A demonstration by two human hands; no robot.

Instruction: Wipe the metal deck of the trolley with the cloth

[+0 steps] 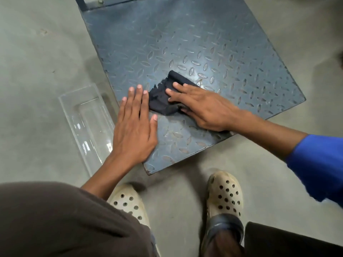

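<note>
— Cloth [163, 101] first: where does it lie in the head view?

— On the deck [185, 43], toward the corner nearest the person. It is dark and bunched, with a ragged edge on its far left side.

— And the right hand [200, 106]?

— It lies flat on top of the cloth, fingers straight, pressing it onto the metal. The thumb sits low at the cloth's near edge and may be tucked against the fabric; I cannot tell.

— Left hand [133, 130]?

— It is spread flat on the deck just beside the cloth, fingers straight, holding nothing. Its inner fingers run along the cloth's left edge.

— What of the deck itself?

— It is blue-grey tread plate, set diagonally across the frame, with a bolted bar at its far end.

— Anything around it?

— A clear tray [87, 125] lies on the floor [37, 52] close by the deck's left edge. Two pale clogs [224, 193] stand on the floor just short of the near corner. A blue sleeve [319, 167] covers the right arm above the forearm.
</note>
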